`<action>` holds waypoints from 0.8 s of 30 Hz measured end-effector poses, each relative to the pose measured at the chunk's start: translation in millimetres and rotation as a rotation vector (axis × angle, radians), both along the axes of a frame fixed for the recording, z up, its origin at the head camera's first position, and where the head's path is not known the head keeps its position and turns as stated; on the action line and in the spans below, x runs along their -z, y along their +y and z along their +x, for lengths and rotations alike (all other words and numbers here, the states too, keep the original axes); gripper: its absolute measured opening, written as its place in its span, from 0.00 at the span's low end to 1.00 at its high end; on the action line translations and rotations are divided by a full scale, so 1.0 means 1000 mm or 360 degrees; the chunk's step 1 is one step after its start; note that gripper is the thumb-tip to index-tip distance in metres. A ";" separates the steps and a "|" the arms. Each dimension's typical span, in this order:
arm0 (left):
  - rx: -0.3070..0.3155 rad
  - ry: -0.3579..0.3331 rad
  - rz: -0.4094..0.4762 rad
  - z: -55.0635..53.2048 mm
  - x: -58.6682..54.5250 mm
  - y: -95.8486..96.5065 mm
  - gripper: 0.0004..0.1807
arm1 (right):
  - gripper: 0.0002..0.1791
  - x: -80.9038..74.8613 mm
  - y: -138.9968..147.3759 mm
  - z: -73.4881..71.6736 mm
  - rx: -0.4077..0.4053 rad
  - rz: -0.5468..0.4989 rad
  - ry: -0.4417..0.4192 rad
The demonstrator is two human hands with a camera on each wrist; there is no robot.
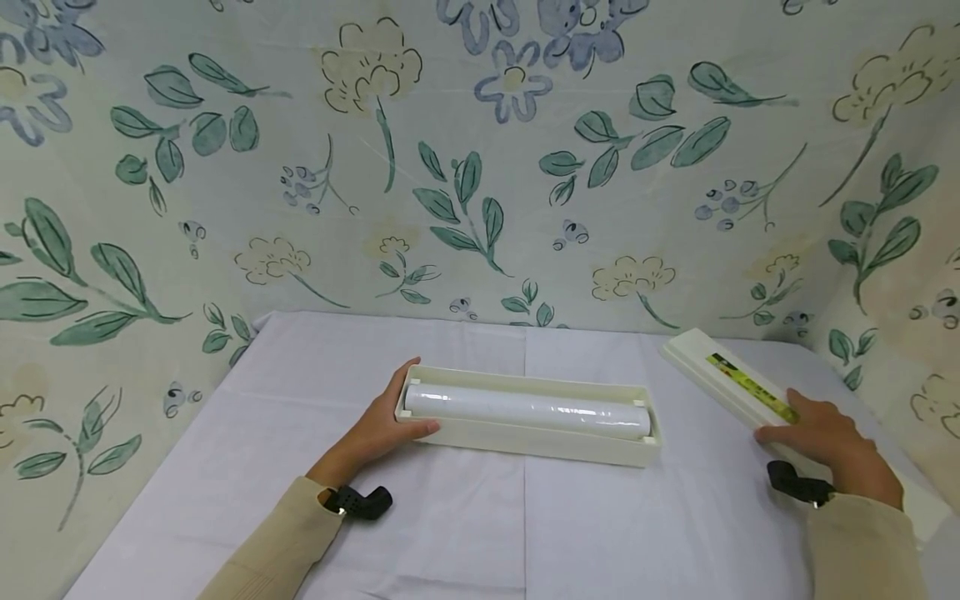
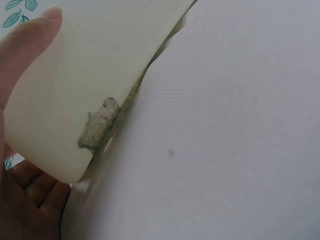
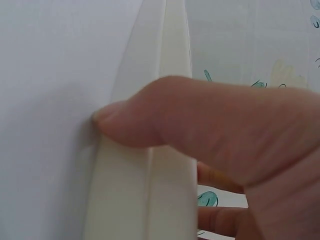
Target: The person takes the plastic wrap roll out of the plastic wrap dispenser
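A long cream plastic cling film box point(image 1: 536, 444) sits uncovered on the cloth, a shiny white roll point(image 1: 525, 407) lying lengthwise inside. My left hand point(image 1: 381, 427) grips its left end, thumb along the front wall and fingers round the far side. The left wrist view shows the box wall point(image 2: 95, 60) with a rough grey patch point(image 2: 98, 125) near its lower edge. Off to the right, my right hand point(image 1: 828, 433) holds the long cream lid point(image 1: 693, 352), which bears a yellow-green label point(image 1: 738, 379). In the right wrist view the thumb crosses the lid point(image 3: 125, 195), with fingers beyond its other edge.
White cloth point(image 1: 465, 525) covers the table under the box. Behind it hangs a floral curtain point(image 1: 480, 225), which also runs along both sides. A black wrist device point(image 1: 363, 502) hangs at the left wrist, another point(image 1: 795, 483) at the right.
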State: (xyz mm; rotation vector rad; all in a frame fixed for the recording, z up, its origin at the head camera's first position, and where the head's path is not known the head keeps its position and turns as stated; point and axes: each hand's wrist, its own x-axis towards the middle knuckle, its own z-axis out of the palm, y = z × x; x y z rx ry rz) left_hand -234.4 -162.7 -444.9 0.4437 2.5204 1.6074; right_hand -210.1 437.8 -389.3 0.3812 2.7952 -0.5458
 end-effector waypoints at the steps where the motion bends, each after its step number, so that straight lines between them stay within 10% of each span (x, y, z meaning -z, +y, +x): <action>1: -0.0002 0.0003 0.0000 0.000 0.000 0.000 0.57 | 0.66 0.000 0.000 -0.001 0.0002 0.0007 0.0001; 24: -0.0008 0.0004 0.0005 0.005 -0.008 0.002 0.57 | 0.65 0.004 -0.002 -0.011 0.0098 0.0062 -0.0068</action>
